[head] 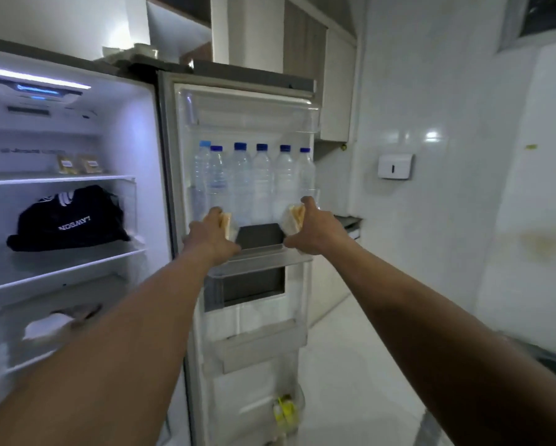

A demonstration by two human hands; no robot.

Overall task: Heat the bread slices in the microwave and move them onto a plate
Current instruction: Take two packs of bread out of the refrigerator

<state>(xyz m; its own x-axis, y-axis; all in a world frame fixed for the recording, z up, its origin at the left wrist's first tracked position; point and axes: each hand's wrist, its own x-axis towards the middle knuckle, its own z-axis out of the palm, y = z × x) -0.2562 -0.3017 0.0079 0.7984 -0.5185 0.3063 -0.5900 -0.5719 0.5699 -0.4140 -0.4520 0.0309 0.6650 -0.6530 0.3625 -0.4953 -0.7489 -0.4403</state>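
While outstretched, left hand point(212, 236), right hand point(312, 230) (gripping bread point(295, 217))

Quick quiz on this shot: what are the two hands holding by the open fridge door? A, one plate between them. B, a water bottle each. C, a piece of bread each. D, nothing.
C: the left hand grips one bread piece and the right hand grips a second bread piece; the water bottles stand in the fridge door behind them.
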